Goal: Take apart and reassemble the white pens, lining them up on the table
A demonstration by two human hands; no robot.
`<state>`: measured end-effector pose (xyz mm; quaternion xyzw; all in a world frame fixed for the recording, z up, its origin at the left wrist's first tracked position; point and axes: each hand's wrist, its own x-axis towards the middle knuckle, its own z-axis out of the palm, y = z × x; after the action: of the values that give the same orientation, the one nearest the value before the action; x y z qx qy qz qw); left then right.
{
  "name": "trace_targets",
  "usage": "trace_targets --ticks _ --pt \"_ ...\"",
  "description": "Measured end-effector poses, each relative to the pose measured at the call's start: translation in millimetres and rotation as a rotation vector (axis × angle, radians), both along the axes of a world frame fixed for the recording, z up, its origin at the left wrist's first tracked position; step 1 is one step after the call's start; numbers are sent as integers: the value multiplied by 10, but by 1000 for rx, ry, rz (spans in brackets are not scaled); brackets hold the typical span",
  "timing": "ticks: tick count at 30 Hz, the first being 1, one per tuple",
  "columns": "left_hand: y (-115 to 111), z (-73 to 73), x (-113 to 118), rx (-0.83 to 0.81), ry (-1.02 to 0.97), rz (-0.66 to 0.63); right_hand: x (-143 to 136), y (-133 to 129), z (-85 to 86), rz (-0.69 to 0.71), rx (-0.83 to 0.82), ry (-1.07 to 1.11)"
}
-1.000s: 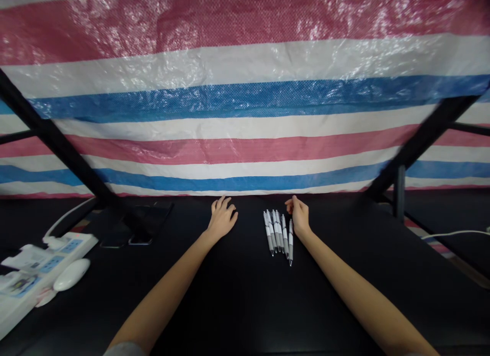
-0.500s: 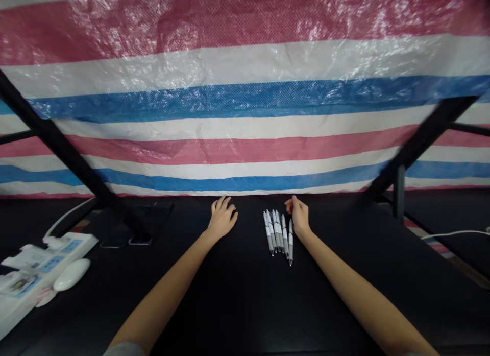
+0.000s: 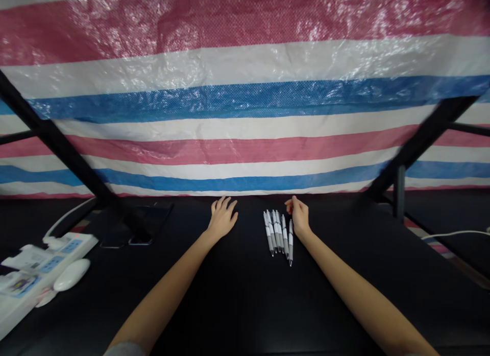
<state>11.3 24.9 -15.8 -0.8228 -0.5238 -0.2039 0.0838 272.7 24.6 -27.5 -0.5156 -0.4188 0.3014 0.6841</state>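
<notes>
Several white and grey pens [image 3: 276, 231] lie side by side on the black table [image 3: 237, 305], a little right of the middle. My left hand [image 3: 222, 217] rests palm down to the left of the pens, fingers spread, holding nothing. On the other side, my right hand [image 3: 298, 215] stands on its edge close to the upper ends of the rightmost pens. Its fingers curl loosely with a gap between them, and nothing shows in them.
At the left edge lie a white power strip [image 3: 53, 261] and a white oval object [image 3: 72, 275]. Flat dark devices [image 3: 140, 241] lie by the left black frame bar [image 3: 72, 159]. Another bar [image 3: 421, 141] slants at the right. A striped sheet [image 3: 237, 100] hangs behind.
</notes>
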Motion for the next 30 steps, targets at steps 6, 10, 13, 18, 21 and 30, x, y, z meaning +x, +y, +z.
trace_targets --ticks 6,10,13,18,21,30 --pt "2 -14 0 21 17 8 3 3 -3 -1 8 -17" --pt "5 -24 -1 34 21 11 3 3 -6 -1 5 -27" --pt "8 -32 -4 42 19 7 2 3 -9 1 -2 -18" --pt "8 -31 -8 48 16 -1 2 -5 -1 4 -5 -20" --pt "5 -18 -7 46 10 -2 1 -11 5 6 -3 -33" --pt "-5 22 14 -9 -8 16 -15 -18 31 -5 1 -34"
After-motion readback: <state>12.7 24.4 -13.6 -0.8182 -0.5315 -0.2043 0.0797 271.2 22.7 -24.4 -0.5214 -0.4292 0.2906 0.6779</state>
